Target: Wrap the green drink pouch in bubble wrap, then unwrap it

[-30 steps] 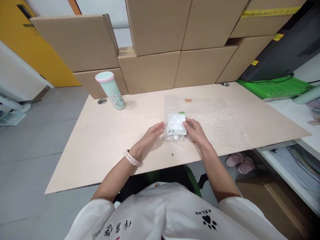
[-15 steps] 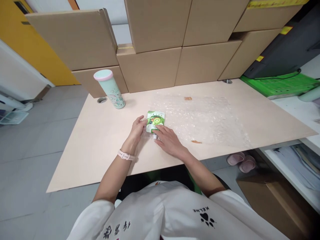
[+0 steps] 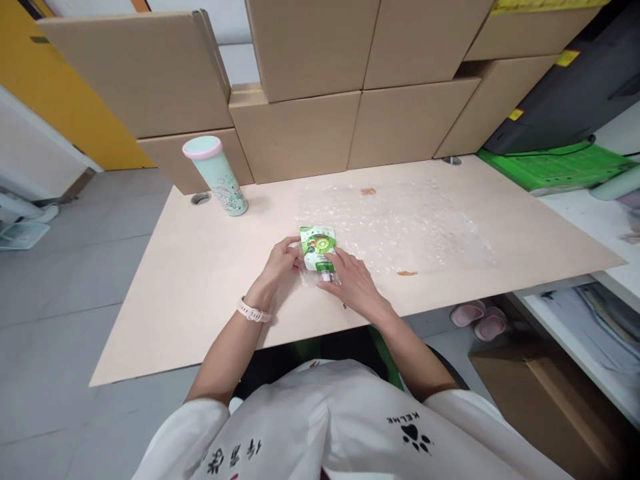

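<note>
A green and white spouted fruit pouch [image 3: 318,245] lies on the left end of a clear bubble wrap sheet [image 3: 400,227], its capped spout [image 3: 327,275] toward me. My left hand [image 3: 279,265] is at the pouch's left side, fingers curled on the edge of the wrap. A pale pink band [image 3: 253,311] circles that wrist. From the right, my right hand [image 3: 356,283] rests its fingertips on the pouch's lower right part, with the thumb beside the spout. Two small brown-orange patches, one [image 3: 369,191] far and one [image 3: 407,273] near, show on the wrap.
A mint tumbler [image 3: 223,180] with a pink rim stands at the table's [image 3: 180,287] back left, beside a cable hole [image 3: 201,199]. Stacked cardboard boxes [image 3: 295,137] line the back edge. A green crate [image 3: 555,167] is at right; pink slippers [image 3: 490,323] lie on the floor.
The pouch and both hands have shifted slightly right and toward me. The wrap's near edge at right has moved farther from the table's front edge.
</note>
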Motion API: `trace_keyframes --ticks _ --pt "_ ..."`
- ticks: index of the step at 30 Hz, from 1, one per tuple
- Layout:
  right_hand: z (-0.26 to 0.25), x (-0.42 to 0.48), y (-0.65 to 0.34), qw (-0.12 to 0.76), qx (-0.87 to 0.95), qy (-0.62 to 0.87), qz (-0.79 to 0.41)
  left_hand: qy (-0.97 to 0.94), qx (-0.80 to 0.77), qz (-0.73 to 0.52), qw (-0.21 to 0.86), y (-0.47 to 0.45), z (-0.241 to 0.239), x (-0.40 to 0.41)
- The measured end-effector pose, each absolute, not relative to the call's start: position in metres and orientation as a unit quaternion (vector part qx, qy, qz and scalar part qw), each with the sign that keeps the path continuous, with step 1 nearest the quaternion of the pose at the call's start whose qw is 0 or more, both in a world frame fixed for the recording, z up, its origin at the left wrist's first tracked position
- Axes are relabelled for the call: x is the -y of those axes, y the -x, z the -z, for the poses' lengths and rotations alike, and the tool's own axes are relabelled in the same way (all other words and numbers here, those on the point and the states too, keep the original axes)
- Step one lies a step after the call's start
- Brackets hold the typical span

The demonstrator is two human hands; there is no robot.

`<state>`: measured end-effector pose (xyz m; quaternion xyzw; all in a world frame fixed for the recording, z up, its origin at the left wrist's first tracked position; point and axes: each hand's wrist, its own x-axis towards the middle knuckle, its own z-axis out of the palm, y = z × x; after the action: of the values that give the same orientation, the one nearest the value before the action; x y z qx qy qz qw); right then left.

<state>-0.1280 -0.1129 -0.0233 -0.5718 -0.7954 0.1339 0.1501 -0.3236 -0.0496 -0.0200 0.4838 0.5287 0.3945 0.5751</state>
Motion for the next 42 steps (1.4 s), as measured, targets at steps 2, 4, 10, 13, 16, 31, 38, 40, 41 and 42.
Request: trace_keyframes --ticks 2,4,10,13,16,31,38,40,41,42 --pt "0.026 0.112 0.132 0.146 0.801 0.569 -0.117 -0.474 -0.534 -0.404 0.572 0.326 0.023 0.047" --pt "0.028 0.11 0.134 0.149 0.798 0.574 -0.106 -0.472 -0.528 -0.403 0.58 0.327 0.025 0.045" --pt "0.03 0.105 0.131 0.159 0.784 0.595 -0.08 -0.445 -0.552 -0.401 0.58 0.325 0.022 0.045" --pt "0.03 0.107 0.129 0.176 0.785 0.587 -0.09 -0.431 -0.556 -0.406 0.583 0.324 0.021 0.045" --pt "0.028 0.109 0.128 0.176 0.782 0.588 -0.114 -0.448 -0.537 -0.413 0.583 0.325 0.023 0.046" --pt "0.025 0.115 0.13 0.224 0.78 0.558 -0.173 -0.379 -0.403 -0.419 0.72 0.324 0.016 0.045" --pt "0.03 0.102 0.097 0.358 0.653 0.498 -0.444 -0.669 -0.316 -0.388 0.55 0.298 0.012 0.075" --pt "0.034 0.099 0.088 0.386 0.618 0.503 -0.465 -0.755 -0.307 -0.351 0.462 0.291 0.017 0.079" --pt "0.036 0.097 0.083 0.394 0.606 0.513 -0.462 -0.787 -0.303 -0.329 0.425 0.289 0.021 0.08" --pt "0.038 0.096 0.078 0.398 0.601 0.53 -0.446 -0.813 -0.3 -0.305 0.395 0.286 0.025 0.081"
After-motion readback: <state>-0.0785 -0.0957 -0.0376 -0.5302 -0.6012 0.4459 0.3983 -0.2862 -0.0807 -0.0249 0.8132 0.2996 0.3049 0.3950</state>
